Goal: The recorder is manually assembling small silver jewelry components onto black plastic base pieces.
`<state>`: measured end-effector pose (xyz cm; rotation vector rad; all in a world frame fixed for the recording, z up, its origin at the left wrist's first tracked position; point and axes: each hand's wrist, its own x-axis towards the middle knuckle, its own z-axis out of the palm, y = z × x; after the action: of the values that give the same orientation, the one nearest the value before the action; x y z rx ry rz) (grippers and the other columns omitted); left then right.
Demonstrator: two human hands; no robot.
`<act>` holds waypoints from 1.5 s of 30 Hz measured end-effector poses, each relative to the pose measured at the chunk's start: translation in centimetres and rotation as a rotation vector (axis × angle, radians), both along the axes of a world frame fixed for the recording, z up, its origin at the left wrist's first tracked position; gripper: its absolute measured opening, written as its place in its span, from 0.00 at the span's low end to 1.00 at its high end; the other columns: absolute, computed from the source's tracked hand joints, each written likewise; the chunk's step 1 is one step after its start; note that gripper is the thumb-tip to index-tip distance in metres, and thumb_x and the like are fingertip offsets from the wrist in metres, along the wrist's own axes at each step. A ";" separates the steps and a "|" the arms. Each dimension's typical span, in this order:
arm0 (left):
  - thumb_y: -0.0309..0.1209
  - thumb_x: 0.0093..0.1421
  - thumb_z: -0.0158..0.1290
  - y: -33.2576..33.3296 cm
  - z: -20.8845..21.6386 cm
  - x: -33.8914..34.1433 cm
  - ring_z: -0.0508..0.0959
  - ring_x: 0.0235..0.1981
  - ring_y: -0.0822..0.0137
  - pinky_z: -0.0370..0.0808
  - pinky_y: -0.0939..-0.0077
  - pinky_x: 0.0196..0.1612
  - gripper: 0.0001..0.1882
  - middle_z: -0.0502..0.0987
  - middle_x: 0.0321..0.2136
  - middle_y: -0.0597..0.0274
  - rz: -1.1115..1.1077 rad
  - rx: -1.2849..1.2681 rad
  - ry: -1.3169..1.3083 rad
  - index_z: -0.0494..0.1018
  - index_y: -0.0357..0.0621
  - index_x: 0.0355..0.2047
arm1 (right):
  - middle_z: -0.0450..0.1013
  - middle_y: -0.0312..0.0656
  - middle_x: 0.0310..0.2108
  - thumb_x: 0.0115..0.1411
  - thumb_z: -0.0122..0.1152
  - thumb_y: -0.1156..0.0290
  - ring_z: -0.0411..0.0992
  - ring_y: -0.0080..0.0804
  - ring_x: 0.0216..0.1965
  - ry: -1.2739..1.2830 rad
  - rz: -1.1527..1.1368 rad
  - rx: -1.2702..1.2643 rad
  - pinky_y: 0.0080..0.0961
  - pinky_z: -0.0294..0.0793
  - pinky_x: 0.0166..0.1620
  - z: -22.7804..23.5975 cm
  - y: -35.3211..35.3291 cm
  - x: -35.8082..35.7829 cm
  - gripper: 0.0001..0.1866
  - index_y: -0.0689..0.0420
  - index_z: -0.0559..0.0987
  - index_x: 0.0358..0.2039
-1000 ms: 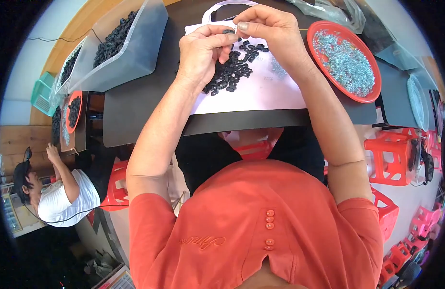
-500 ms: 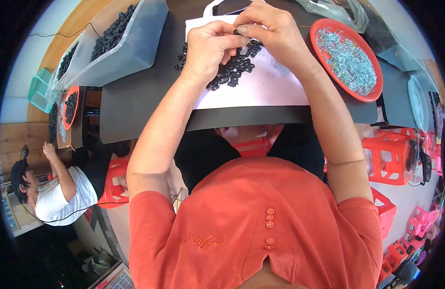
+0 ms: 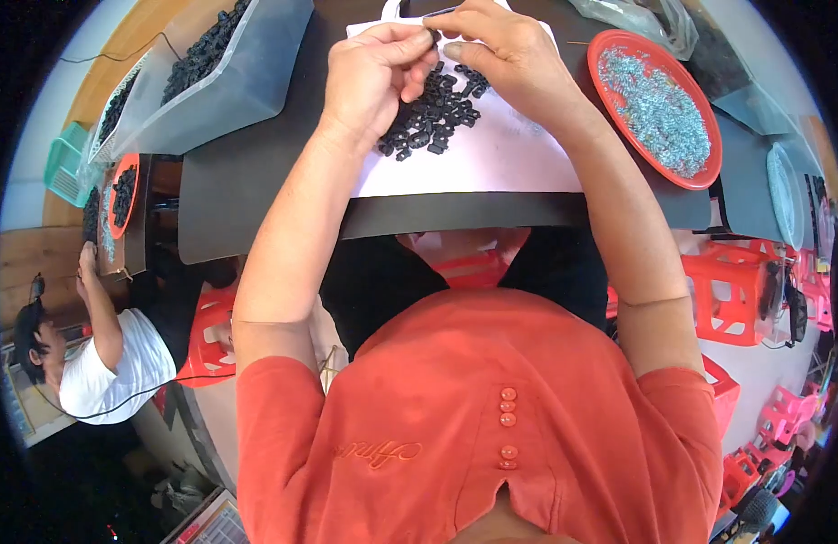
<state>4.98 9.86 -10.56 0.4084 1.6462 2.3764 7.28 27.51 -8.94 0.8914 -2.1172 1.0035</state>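
Over the far part of a glowing white sheet [image 3: 473,172], my left hand [image 3: 372,82] pinches a small black plastic part [image 3: 434,37] between thumb and fingertips. My right hand [image 3: 518,63] is just beside it, its thumb and forefinger apart; the forefinger reaches to the part's upper edge, and I cannot tell whether it touches. Below both hands lies a loose pile of small black parts [image 3: 432,122]. To the right of my right forearm, a red plate [image 3: 714,145] holds a heap of tiny shiny, clear or silvery pieces [image 3: 650,109].
A translucent bin [image 3: 228,104] of black parts stands at the left of the dark table [image 3: 256,199]. A clear plastic bag [image 3: 650,23] lies beyond the red plate. Red stools [image 3: 727,290] stand at the right. A person in a white shirt [image 3: 120,363] works at the far left.
My right thumb has come away from the black part, and the fingers have spread. My left hand has turned and shifted slightly left and up, still pinching the part.
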 end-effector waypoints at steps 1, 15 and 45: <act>0.24 0.59 0.55 -0.3 0.0 -0.2 0.72 0.18 0.74 0.66 0.83 0.18 0.07 0.77 0.24 0.55 0.007 0.034 0.000 0.74 0.30 0.33 | 0.73 0.48 0.30 0.51 0.59 0.74 0.73 0.47 0.35 -0.002 0.002 0.007 0.35 0.72 0.39 -0.1 0.1 -0.1 0.08 0.59 0.80 0.34; 0.23 0.57 0.56 -0.7 -0.1 -0.7 0.73 0.18 0.73 0.66 0.82 0.19 0.07 0.77 0.24 0.56 0.167 0.031 -0.004 0.75 0.29 0.33 | 0.78 0.45 0.29 0.48 0.61 0.64 0.77 0.44 0.33 -0.308 -0.542 0.709 0.41 0.74 0.38 -2.6 -0.7 -4.7 0.08 0.54 0.81 0.27; 0.24 0.60 0.53 -0.9 -0.6 -1.4 0.79 0.32 0.63 0.76 0.73 0.38 0.09 0.78 0.31 0.52 0.226 0.268 -0.084 0.72 0.28 0.37 | 0.73 0.46 0.26 0.53 0.60 0.69 0.72 0.41 0.29 -0.265 0.001 0.182 0.33 0.70 0.34 0.3 -5.9 0.8 0.07 0.60 0.76 0.28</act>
<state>3.61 8.97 -11.18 0.1688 1.4071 2.7525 8.06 21.63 -8.63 0.8859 -2.4634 0.9868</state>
